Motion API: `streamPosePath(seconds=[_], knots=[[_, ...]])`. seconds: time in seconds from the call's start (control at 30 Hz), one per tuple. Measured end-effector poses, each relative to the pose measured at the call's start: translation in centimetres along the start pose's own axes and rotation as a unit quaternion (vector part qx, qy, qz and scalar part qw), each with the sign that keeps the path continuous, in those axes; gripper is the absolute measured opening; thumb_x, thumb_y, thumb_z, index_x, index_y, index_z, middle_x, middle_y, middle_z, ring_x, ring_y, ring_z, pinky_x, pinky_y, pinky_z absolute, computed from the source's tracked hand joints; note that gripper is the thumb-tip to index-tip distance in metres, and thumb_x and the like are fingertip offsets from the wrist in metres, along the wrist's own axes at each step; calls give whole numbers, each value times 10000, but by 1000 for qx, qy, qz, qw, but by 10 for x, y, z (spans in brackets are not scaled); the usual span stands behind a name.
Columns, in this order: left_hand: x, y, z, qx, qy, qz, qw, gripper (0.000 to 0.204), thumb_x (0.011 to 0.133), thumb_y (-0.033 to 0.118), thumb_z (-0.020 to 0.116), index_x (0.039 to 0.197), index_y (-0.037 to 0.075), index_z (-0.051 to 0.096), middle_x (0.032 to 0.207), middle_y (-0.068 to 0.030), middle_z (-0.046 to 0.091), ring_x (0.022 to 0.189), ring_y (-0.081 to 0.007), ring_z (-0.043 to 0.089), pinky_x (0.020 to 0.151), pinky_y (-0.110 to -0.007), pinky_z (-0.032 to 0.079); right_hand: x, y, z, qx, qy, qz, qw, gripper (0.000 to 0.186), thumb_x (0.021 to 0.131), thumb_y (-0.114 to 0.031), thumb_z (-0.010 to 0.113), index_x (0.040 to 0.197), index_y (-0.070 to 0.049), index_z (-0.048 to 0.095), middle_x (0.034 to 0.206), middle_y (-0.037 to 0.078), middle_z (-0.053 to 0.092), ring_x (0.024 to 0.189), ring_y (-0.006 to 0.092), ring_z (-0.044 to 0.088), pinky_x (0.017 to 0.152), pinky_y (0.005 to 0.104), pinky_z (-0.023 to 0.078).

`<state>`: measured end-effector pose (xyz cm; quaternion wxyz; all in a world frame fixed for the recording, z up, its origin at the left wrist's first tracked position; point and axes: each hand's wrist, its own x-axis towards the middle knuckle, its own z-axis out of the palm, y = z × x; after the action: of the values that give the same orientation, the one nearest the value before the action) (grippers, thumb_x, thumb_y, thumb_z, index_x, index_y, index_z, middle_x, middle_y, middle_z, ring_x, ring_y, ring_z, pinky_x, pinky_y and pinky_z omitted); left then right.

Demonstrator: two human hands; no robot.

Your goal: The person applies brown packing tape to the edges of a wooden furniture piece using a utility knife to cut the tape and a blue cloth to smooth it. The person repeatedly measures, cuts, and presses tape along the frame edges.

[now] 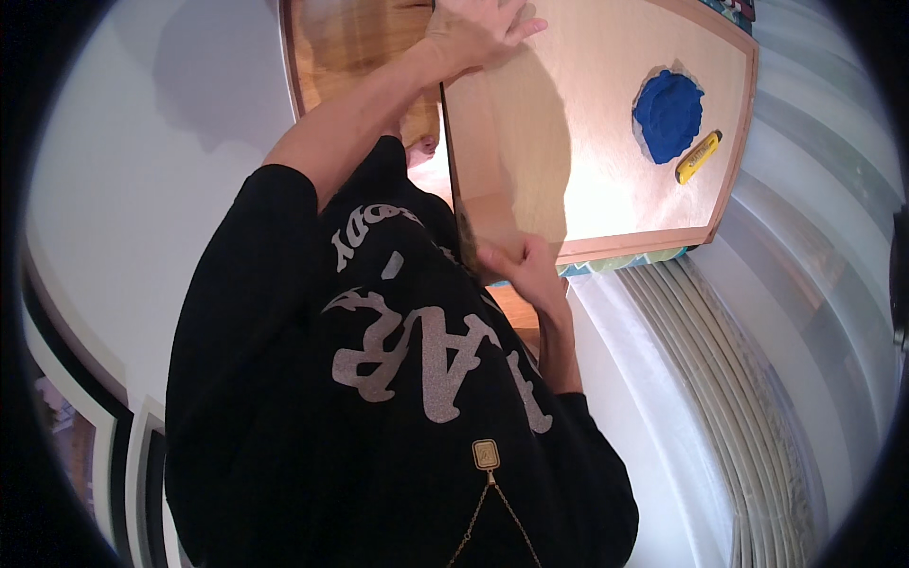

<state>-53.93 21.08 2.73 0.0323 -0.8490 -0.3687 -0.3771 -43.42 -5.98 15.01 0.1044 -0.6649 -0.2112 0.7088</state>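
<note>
A pale wooden board [606, 180] with a darker wood border lies in front of me. My left hand [488, 36] rests at its upper left edge, fingers stretched out and thumb apart. At the near left corner, my right hand [526, 270] is curled against the board's edge, slightly blurred, with some fingers hidden. A flattened, irregular lump of blue putty-like material [668, 114] sits toward the board's right side. Just beside it lies a yellow utility knife [699, 158]. Shadow covers the left part of the board.
Wooden floor [355, 43] shows past the board's left edge, with a bare foot [421, 150] below my left forearm. Sheer white curtains [805, 189] and a pleated beige drape [710, 379] hang on the right. A white wall [123, 218] stands at the left.
</note>
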Motion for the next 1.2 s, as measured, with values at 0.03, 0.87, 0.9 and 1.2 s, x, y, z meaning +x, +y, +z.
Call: streamPosePath(seconds=[0.03,0.87,0.9,1.2], knots=[[1,0,1,2,3,-2,1000,557,823,399,627,1161,-41,578,1177,-289,529,1155,-460,461,1037,-678,261,1,22,1,-79,36,-80,993,517,808,-422,756,1031,38,679,876,133,715,866,227,681,892,384,487],[-15,0,13,33,-79,-27,996,556,942,483,489,1214,7,584,1246,-252,539,1270,-454,413,1067,-646,235,-20,128,23,43,-65,37,996,334,955,-260,630,1185,-24,682,1096,87,698,967,154,619,871,265,474],[-15,0,14,30,-84,-29,996,556,943,483,488,1214,8,585,1247,-252,539,1274,-454,410,1067,-647,234,-16,131,24,34,-65,42,996,329,951,-258,635,1175,-23,688,1090,89,699,962,157,620,870,264,472],[-14,-2,13,39,-68,-13,997,541,930,480,502,1181,10,597,1201,-251,548,1248,-452,423,1057,-654,233,-4,138,29,85,-23,65,994,298,915,-223,665,1120,-12,712,1024,96,711,925,159,633,856,260,478]])
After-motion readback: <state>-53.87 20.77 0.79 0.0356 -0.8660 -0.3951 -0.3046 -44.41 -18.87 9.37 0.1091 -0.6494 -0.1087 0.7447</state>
